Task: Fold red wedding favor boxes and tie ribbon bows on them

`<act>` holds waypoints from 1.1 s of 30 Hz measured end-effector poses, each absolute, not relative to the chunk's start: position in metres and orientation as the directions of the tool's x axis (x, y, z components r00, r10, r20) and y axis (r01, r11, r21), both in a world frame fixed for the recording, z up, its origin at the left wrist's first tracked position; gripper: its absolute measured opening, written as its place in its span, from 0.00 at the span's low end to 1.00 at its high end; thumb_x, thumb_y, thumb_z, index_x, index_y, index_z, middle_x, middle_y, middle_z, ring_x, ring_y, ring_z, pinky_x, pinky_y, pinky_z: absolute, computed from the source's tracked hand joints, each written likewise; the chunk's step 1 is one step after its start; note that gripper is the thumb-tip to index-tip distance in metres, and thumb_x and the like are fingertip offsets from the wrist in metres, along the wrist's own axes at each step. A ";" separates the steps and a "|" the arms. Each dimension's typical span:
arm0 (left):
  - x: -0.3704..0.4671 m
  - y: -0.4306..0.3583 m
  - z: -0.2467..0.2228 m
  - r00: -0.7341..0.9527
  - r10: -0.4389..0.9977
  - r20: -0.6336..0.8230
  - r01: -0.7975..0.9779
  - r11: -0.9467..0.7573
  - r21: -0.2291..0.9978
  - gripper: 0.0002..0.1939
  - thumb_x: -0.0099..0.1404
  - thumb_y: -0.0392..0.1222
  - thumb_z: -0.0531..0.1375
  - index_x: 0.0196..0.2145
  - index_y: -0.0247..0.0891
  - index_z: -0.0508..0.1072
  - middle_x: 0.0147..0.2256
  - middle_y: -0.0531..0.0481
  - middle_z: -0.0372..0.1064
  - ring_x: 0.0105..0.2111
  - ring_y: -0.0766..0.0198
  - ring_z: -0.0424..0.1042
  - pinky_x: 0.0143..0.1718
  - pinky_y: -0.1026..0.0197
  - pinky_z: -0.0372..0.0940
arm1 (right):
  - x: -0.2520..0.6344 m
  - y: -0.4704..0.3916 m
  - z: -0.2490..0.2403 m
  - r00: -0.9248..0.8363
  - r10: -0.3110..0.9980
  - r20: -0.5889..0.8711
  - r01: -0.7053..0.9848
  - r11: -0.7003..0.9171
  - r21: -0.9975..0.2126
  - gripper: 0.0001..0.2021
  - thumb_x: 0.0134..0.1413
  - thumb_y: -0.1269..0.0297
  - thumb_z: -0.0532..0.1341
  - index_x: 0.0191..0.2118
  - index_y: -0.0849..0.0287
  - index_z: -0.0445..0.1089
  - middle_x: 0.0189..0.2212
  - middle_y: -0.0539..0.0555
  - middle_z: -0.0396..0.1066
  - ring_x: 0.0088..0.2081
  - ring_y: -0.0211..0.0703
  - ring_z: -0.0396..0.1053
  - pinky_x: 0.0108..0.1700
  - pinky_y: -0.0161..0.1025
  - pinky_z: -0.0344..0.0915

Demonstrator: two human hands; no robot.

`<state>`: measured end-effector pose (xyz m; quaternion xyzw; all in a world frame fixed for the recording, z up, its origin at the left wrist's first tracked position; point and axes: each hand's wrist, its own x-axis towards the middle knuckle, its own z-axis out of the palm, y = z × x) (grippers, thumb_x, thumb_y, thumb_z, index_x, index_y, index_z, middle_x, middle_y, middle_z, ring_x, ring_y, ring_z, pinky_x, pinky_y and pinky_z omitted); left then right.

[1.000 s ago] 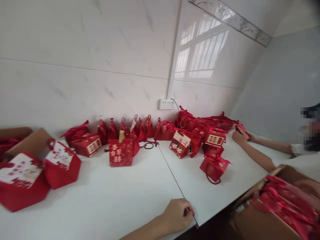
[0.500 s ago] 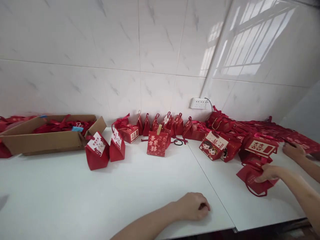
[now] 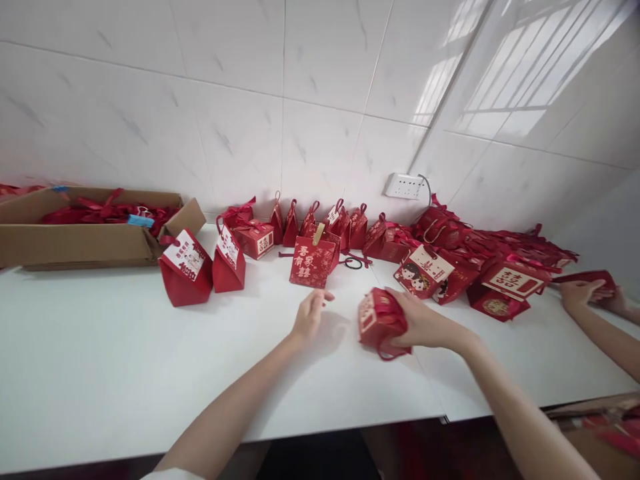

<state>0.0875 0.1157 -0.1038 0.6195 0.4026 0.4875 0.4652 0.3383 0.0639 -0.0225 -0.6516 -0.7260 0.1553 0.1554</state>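
Red gift box (image 3: 374,325) gripped in right hand (image 3: 423,322), near left hand (image 3: 309,316).

so the box (image 3: 376,333) is a chunky red one, with a cream panel (image 3: 367,313) on the side facing left that has red markings on it, too blurry to read. shiny red ribbon (image 3: 387,305) runs over the top, and a darker red cord loop (image 3: 386,357) droops low on the near side. looks closed to me, sitting at a bit of an angle. it's over the white table (image 3: 150,373), gripped from its right end by the right hand (image 3: 423,323), can't tell if the bottom touches down
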 end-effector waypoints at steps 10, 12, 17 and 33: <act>0.022 0.141 -0.102 -0.123 0.962 0.244 -0.006 -0.247 0.969 0.21 0.61 0.56 0.49 0.33 0.36 0.70 0.34 0.45 0.73 0.36 0.60 0.71 0.37 0.60 0.65 | 0.239 0.128 -0.072 -0.413 0.889 0.197 0.475 0.395 -0.786 0.47 0.41 0.59 0.69 0.65 0.46 0.41 0.64 0.59 0.45 0.64 0.54 0.47 0.61 0.54 0.54; 0.018 0.144 -0.103 -0.145 0.969 0.201 -0.017 -0.206 0.978 0.22 0.62 0.56 0.47 0.32 0.35 0.70 0.27 0.48 0.71 0.27 0.63 0.71 0.28 0.63 0.64 | 0.242 0.132 -0.088 -0.326 0.924 0.202 0.387 0.325 -0.863 0.43 0.42 0.56 0.68 0.62 0.45 0.45 0.63 0.60 0.48 0.62 0.54 0.53 0.57 0.55 0.59; 0.010 0.149 -0.098 -0.152 0.984 0.094 -0.035 -0.100 0.994 0.19 0.61 0.53 0.48 0.31 0.36 0.69 0.13 0.58 0.56 0.12 0.69 0.58 0.15 0.67 0.54 | 0.252 0.129 -0.098 0.018 0.956 0.292 0.361 0.266 -0.894 0.21 0.52 0.52 0.60 0.50 0.54 0.61 0.51 0.61 0.64 0.50 0.51 0.68 0.49 0.53 0.67; 0.011 0.146 -0.097 0.225 0.962 0.156 -0.212 -0.108 0.971 0.30 0.55 0.63 0.57 0.47 0.37 0.67 0.50 0.40 0.67 0.51 0.51 0.68 0.50 0.51 0.65 | 0.248 0.120 -0.083 0.110 0.984 0.137 0.309 0.097 -0.946 0.25 0.57 0.42 0.50 0.33 0.59 0.71 0.25 0.54 0.72 0.30 0.44 0.70 0.36 0.41 0.67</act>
